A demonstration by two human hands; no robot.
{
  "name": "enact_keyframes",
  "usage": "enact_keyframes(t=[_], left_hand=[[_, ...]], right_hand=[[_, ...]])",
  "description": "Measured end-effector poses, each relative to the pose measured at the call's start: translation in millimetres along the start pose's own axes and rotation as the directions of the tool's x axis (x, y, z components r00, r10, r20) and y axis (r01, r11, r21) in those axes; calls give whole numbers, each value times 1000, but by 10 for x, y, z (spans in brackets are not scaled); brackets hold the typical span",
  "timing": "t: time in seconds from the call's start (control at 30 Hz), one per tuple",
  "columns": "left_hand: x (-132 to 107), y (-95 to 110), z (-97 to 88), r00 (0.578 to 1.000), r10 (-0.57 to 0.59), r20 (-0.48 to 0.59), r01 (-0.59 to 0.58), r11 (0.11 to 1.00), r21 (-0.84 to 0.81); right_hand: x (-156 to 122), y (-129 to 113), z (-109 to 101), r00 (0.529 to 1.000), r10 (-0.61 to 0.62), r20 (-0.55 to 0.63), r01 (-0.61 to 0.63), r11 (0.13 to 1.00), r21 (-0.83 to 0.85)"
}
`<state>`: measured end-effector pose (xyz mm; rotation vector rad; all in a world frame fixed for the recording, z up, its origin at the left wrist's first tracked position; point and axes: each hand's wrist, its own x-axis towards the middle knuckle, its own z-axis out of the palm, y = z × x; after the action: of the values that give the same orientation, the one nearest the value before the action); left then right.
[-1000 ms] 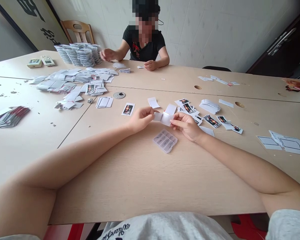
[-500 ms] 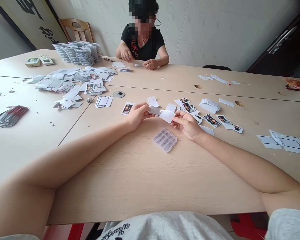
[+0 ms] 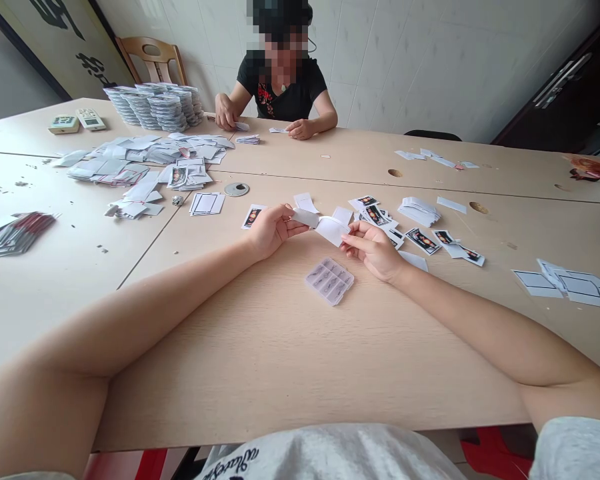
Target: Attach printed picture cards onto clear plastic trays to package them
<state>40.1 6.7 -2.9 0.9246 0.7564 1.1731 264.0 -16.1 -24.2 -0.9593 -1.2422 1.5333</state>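
Observation:
My left hand (image 3: 271,232) pinches a small white paper slip (image 3: 306,217) between thumb and fingers. A white paper piece (image 3: 332,230), curved along its upper edge, is gripped at its right side by my right hand (image 3: 372,248). The two papers meet or overlap between my hands; I cannot tell whether they are joined. Just below them on the table lies a clear compartment box (image 3: 329,281) with small dark items in its cells. Behind my hands are a white card (image 3: 305,202) and, by my left wrist, a printed card (image 3: 253,216).
Printed cards (image 3: 375,214) and a stack of white cards (image 3: 419,211) lie beyond my right hand. Outlined cards (image 3: 573,283) are at far right. Paper heaps (image 3: 130,160) and bundled stacks (image 3: 155,107) cover the left. Across the table (image 3: 280,360) a person (image 3: 285,87) handles papers.
My left hand has tilted and shifted slightly left, turning its slip. My right hand stays nearly still. The person opposite has moved one hand toward the left side of the picture with paper.

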Motion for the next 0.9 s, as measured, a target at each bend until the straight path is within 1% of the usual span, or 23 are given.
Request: enact_keyframes(t=[0.13,0.37,0.63,0.9], left_hand=[[14,8,-13,1000,-13,-25,12,999,-33],[2,30,7,998,-32,-48,31,999,-17],[20,38,-16,996,-68,-61,63,994,-91],[27,27,-16,994,-109,-21,106,988,-116]], right_hand=[[1,0,6,1000,-2,-4,2,1000,3],[2,-1,0,1000,-4,2,4,1000,17],[-9,-9,-3,1000,-5,13,5,1000,22],[-5,-12,-1,1000,-11,1,11,999,33]])
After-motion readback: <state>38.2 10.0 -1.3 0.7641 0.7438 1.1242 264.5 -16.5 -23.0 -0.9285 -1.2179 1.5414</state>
